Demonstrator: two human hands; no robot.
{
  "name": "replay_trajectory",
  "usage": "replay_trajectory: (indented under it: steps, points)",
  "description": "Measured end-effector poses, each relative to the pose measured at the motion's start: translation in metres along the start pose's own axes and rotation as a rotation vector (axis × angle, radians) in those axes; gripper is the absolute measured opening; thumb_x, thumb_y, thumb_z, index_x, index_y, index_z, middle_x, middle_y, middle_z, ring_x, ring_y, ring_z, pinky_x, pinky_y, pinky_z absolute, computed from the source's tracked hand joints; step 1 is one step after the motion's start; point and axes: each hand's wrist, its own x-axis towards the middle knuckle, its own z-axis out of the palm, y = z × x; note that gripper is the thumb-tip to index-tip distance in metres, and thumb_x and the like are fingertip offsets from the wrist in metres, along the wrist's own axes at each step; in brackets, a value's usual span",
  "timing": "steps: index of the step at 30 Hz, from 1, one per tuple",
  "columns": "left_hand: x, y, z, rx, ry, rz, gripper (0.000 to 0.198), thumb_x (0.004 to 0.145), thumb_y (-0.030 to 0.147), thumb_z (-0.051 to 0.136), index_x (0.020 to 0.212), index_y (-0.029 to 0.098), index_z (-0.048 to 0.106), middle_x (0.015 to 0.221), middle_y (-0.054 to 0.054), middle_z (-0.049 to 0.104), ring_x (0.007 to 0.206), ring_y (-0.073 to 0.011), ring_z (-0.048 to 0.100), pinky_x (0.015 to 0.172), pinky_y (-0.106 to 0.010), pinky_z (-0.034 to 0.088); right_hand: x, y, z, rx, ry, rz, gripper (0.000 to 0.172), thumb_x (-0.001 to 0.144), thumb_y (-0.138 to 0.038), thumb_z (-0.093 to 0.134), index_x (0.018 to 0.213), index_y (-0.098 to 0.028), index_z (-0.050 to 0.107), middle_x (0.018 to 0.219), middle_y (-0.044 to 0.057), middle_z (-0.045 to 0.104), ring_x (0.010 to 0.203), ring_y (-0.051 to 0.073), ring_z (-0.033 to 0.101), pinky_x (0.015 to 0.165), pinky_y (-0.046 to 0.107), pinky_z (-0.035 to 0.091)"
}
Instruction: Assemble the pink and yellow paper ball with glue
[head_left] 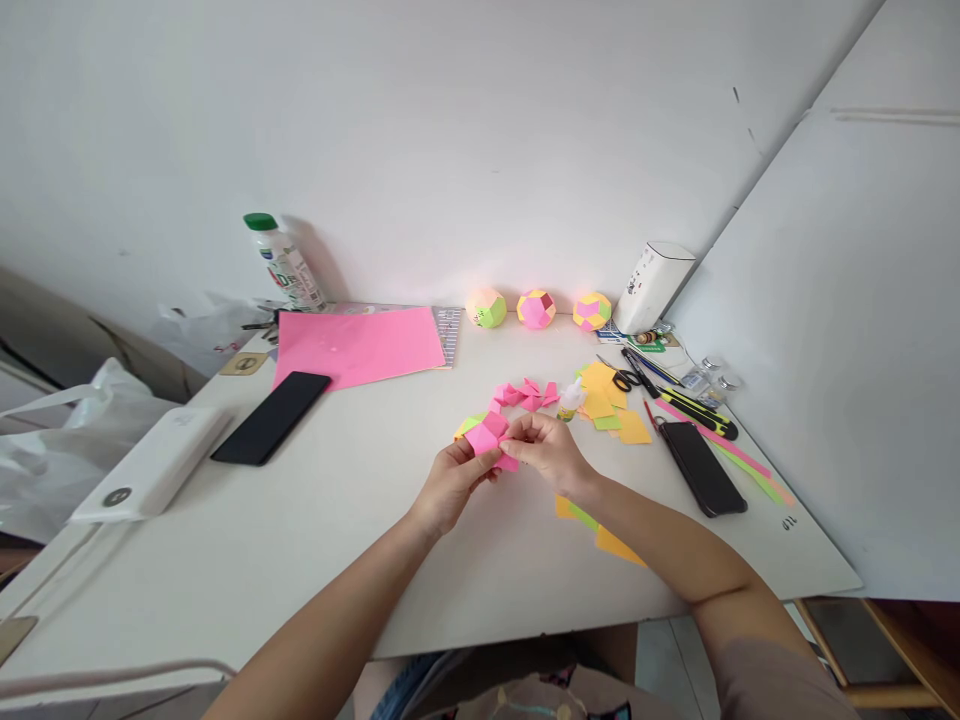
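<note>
Both hands meet over a pink folded-paper piece [487, 432] above the middle of the white desk [322, 560]. My left hand [454, 480] grips it from the left, thumb on top. Pinched at its right edge are the fingers of my right hand [551, 452]. Green and yellow folded paper [469, 427] shows at its far left; whether it is joined to the pink is unclear. Just beyond lie several small pink folded pieces [531, 397]. A small glue bottle [571, 398] stands right of them.
Three paper balls [536, 310] line the wall. Sticky notes [600, 392], scissors [626, 380], cutters [701, 412] and a black phone [701, 468] lie right. Pink sheets [360, 345], a dark phone [271, 418], a white power strip-like box [154, 465] and a green-capped bottle [285, 262] occupy the left.
</note>
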Motion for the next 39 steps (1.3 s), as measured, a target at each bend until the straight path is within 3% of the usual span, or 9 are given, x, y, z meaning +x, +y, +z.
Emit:
replay_trajectory:
  steps: [6,11,15,18,20,25,30,34,39]
  points:
    - [0.002,-0.003,-0.001,-0.003,0.037,-0.045,0.023,0.065,0.029,0.076,0.08,0.012,0.07,0.073,-0.003,0.061,0.064,-0.0114,0.052,0.063,-0.027,0.043,0.003,0.003,-0.003,-0.144,-0.046,0.006,0.019,0.067,-0.031,0.071,0.077,-0.018,0.061,0.072,-0.002,0.06,0.064,0.01,0.054,0.059,0.024,0.044]
    - [0.008,-0.009,-0.005,-0.031,0.103,-0.028,0.022,0.063,0.029,0.077,0.076,0.013,0.07,0.074,-0.004,0.062,0.067,-0.0128,0.052,0.063,-0.026,0.043,0.006,-0.021,-0.02,-0.439,-0.102,-0.079,0.029,0.081,-0.044,0.057,0.072,-0.017,0.061,0.065,0.0,0.06,0.06,0.012,0.055,0.054,0.024,0.042]
    - [0.01,-0.011,-0.007,-0.056,0.094,-0.015,0.021,0.064,0.028,0.076,0.078,0.013,0.071,0.078,-0.005,0.063,0.071,-0.0144,0.054,0.066,-0.027,0.045,0.012,-0.044,-0.046,-0.789,0.444,-0.452,0.036,0.085,-0.045,0.05,0.062,-0.018,0.055,0.053,-0.001,0.049,0.055,0.013,0.049,0.058,0.027,0.041]
    - [0.011,-0.011,-0.007,-0.084,0.092,-0.013,0.023,0.063,0.028,0.076,0.08,0.013,0.072,0.083,-0.007,0.065,0.076,-0.0164,0.056,0.071,-0.029,0.047,0.022,-0.052,-0.072,-0.91,0.656,-0.526,0.029,0.081,-0.042,0.053,0.096,-0.018,0.059,0.077,0.005,0.059,0.077,0.02,0.056,0.077,0.034,0.046]
    - [0.01,-0.009,-0.006,-0.1,0.103,-0.02,0.024,0.062,0.027,0.077,0.081,0.013,0.073,0.085,-0.007,0.066,0.079,-0.0174,0.058,0.074,-0.03,0.048,0.029,-0.052,-0.091,-0.885,0.596,-0.349,0.048,0.078,-0.043,0.057,0.119,-0.019,0.049,0.104,0.01,0.058,0.099,0.023,0.056,0.088,0.04,0.045]
    - [0.009,-0.008,-0.005,-0.117,0.12,-0.032,0.025,0.06,0.027,0.078,0.081,0.013,0.073,0.086,-0.007,0.067,0.08,-0.0171,0.058,0.076,-0.03,0.048,0.043,-0.037,-0.131,-0.752,0.076,0.135,0.09,0.057,-0.034,0.078,0.134,-0.023,0.033,0.139,0.015,0.04,0.125,0.026,0.043,0.092,0.037,0.046]
    - [0.008,-0.006,-0.003,-0.14,0.111,-0.035,0.023,0.06,0.025,0.078,0.079,0.013,0.072,0.083,-0.006,0.067,0.078,-0.0161,0.057,0.075,-0.029,0.048,0.051,-0.019,-0.128,-0.716,-0.022,0.113,0.057,0.058,-0.021,0.073,0.11,-0.016,0.052,0.113,0.011,0.059,0.098,0.021,0.059,0.075,0.03,0.049]
    - [0.007,-0.004,-0.002,-0.16,0.1,-0.039,0.021,0.058,0.023,0.076,0.077,0.013,0.071,0.081,-0.006,0.066,0.076,-0.0164,0.057,0.073,-0.029,0.047,0.048,-0.025,-0.11,-0.732,-0.009,0.051,0.034,0.065,-0.026,0.066,0.097,-0.017,0.057,0.094,0.003,0.063,0.082,0.017,0.06,0.069,0.029,0.048]
    - [0.005,-0.003,-0.001,-0.151,0.053,-0.064,0.018,0.059,0.021,0.073,0.075,0.014,0.071,0.076,-0.005,0.065,0.072,-0.0165,0.056,0.07,-0.03,0.047,0.026,-0.054,-0.09,-0.88,-0.053,-0.297,0.028,0.072,-0.024,0.063,0.1,-0.02,0.062,0.101,0.004,0.064,0.092,0.018,0.059,0.084,0.034,0.046]
